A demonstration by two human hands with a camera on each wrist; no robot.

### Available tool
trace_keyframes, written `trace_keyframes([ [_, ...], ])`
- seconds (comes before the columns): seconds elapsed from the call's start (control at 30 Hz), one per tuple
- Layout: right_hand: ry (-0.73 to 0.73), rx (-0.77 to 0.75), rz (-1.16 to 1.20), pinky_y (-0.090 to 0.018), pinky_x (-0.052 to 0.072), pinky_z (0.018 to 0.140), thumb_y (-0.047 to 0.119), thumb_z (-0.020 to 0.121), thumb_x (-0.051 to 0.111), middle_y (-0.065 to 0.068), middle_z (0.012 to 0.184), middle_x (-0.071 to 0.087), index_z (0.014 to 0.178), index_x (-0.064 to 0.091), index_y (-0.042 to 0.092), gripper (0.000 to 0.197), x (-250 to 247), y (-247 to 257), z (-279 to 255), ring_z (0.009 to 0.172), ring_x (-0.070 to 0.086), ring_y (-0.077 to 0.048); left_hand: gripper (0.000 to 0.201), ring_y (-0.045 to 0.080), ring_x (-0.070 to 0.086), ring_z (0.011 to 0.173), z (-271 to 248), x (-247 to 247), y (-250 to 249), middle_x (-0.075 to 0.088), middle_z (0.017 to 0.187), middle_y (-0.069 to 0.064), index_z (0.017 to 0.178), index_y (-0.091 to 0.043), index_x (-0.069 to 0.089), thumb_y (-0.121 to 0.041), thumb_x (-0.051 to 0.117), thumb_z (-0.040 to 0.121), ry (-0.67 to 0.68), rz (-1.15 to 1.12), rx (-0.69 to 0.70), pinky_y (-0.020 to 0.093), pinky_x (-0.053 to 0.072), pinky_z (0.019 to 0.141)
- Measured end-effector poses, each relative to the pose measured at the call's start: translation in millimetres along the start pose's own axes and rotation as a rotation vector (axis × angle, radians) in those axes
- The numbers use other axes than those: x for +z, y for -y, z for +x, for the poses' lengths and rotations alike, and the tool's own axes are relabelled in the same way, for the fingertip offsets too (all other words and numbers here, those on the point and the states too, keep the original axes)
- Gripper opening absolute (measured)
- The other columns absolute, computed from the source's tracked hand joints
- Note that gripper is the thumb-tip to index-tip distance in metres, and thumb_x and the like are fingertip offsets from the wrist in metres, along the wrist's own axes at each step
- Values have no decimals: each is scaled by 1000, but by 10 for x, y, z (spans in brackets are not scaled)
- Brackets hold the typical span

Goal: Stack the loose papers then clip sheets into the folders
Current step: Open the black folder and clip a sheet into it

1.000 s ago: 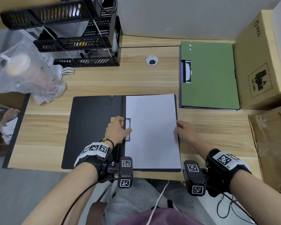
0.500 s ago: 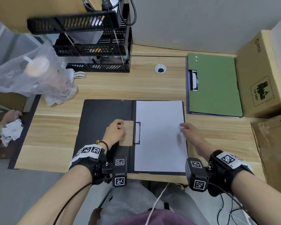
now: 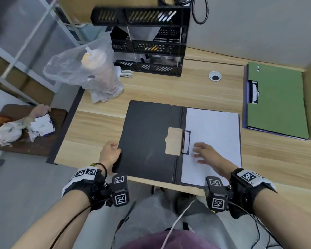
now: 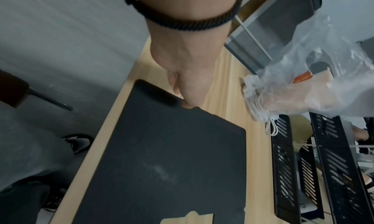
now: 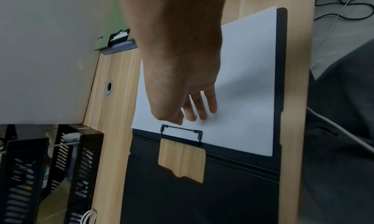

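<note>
A black folder (image 3: 145,137) lies open on the wooden desk (image 3: 169,90). A stack of white sheets (image 3: 214,130) sits on its right half, under the black wire clip (image 3: 186,142) beside the spine. My left hand (image 3: 115,151) is at the left edge of the folder's cover (image 4: 161,147), fingers curled round that edge (image 4: 187,103). My right hand (image 3: 198,152) lies on the sheets just right of the clip, its fingers (image 5: 202,109) straight and spread on the paper. A closed green folder (image 3: 276,101) with its own clip lies at the far right.
A black mesh tray rack (image 3: 147,51) stands at the back of the desk. A clear plastic bag with a cup (image 3: 90,72) sits left of it. A cable hole (image 3: 215,76) is behind the black folder. Crumpled paper (image 3: 22,128) lies on a low brown surface off the desk's left.
My left hand left the clip and moved to the cover's left edge. My right hand slid from the sheets' right edge to the paper near the clip. The head view shifted left.
</note>
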State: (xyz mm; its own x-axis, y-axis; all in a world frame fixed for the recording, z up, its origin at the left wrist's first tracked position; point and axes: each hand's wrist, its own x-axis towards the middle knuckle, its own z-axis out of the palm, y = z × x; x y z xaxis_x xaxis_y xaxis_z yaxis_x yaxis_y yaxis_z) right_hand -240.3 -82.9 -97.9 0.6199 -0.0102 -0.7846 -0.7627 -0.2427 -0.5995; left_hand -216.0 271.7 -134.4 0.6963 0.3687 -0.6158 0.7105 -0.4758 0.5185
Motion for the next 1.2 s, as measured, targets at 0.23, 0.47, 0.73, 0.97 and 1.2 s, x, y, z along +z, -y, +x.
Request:
trace_keyframes([
  [0.23,-62,3,90,-34,46,90,11,97,42,-8,120,60,127,51,18,33,151,-12,-51,101,56,-20,13,13,63,76,-124,-64,-116,64,97,6,96,-10,57,1,59,90,112,-269,-13,24,48,67],
  [0.47,-17,-42,15,-34,42,90,10,97,36,-7,115,58,126,53,23,36,434,260,-22,100,55,-20,24,13,62,78,-256,-637,-534,71,97,3,102,-24,68,-14,54,86,313,-301,134,22,44,60],
  [0.73,246,-271,20,-45,57,88,51,96,46,5,127,56,131,52,26,43,585,1340,-359,111,62,-20,40,15,69,101,-692,-850,-1309,69,121,-3,128,-27,56,-24,65,89,674,-285,454,29,54,81],
  [0.97,147,-390,81,-42,60,73,37,98,50,0,126,61,136,46,26,39,188,1399,-688,102,69,-23,39,7,56,123,-889,-256,-1786,57,136,-14,134,-31,55,-27,60,95,904,-84,607,33,45,105],
  [1.2,-227,-247,97,-26,53,78,-1,98,31,9,119,62,130,48,21,43,-322,516,-745,93,63,-6,43,0,57,114,-945,647,-1683,57,134,-10,136,-32,51,-23,60,95,961,126,566,18,47,92],
])
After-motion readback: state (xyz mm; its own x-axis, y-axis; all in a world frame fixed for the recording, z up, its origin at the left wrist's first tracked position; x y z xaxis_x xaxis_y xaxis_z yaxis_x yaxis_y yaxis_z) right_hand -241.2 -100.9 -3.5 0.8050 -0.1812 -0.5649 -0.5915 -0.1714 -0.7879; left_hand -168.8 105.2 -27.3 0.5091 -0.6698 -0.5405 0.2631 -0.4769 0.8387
